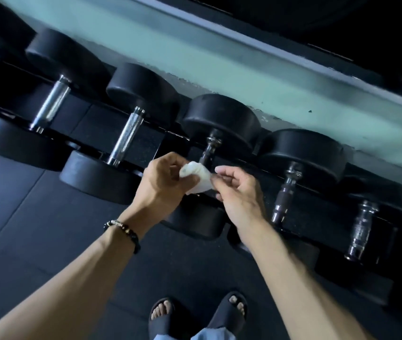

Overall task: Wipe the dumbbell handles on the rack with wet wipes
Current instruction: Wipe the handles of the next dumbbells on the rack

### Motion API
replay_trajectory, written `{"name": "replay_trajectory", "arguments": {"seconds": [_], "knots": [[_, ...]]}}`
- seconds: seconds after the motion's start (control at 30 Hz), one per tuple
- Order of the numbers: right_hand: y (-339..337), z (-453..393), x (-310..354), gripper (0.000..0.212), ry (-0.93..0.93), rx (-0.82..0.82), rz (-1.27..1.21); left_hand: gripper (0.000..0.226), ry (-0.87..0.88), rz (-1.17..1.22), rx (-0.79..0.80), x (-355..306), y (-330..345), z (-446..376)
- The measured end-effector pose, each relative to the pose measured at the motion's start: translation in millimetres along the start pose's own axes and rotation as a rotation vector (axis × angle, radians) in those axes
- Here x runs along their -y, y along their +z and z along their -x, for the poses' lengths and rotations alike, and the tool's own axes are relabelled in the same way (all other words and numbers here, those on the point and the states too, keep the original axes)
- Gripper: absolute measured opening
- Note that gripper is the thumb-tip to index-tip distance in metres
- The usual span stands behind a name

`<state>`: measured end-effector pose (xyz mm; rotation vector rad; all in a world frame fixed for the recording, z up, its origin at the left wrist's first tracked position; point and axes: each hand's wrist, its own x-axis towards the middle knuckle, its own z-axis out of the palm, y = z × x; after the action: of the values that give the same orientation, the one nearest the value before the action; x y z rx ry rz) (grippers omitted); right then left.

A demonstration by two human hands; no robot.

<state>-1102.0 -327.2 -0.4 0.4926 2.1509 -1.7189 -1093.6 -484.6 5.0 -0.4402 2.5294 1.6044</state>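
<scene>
Floor [35,217]: dark mat is filling the lower frame, open on the left side and around the sandals [197,315].
Wall [219,69]: pale green band is running diagonally just behind the rack [146,141].
Rack is holding a row of dumbbells side by side, heads nearly touching; gaps between the heads are narrow, while the chrome handles are lying exposed.
Central handle [208,149] is showing directly above the hands, its lower part hidden behind the wipe [198,176].
Left hand [163,182], bracelet [124,233] at the wrist, is gripping the crumpled white wipe with curled fingers.
Right hand [236,190] is pinching the wipe's right corner between thumb and fingertips.
Wipe-to-handle contact: cannot tell.
</scene>
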Motion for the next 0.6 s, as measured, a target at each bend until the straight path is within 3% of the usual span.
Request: {"name": "replay_trajectory", "arguments": {"seconds": [0.1,0.2,0.27,0.37,0.43,0.47,0.57,0.6], "knots": [[11,3,-26,0.021,-0.076,-0.224,0.22,0.022,-0.082,-0.096,-0.133,11,-8,-18],[38,12,-43,0.025,-0.003,-0.238,0.31,0.022,-0.156,-0.236,-0.088,22,-10,-46],[60,15,-52,0.026,-0.019,-0.344,0.297,0.023,-0.149,-0.282,0.012,29,-2,-64],[76,14,-57,0.053,-0.071,-0.494,0.323,0.015,-0.106,-0.239,0.133,33,14,-89],[76,12,-61,0.062,-0.099,-0.536,0.331,0.025,-0.056,-0.214,0.26,31,28,-100],[75,11,-63,0.062,-0.102,-0.542,0.326,0.03,-0.032,-0.254,0.35,31,35,-101],[75,10,-65,0.057,-0.111,-0.539,0.332,0.08,-0.012,-0.469,0.694,28,46,-89],[76,10,-66,0.054,-0.114,-0.542,0.334,0.084,-0.006,-0.503,0.768,27,43,-85]]}}
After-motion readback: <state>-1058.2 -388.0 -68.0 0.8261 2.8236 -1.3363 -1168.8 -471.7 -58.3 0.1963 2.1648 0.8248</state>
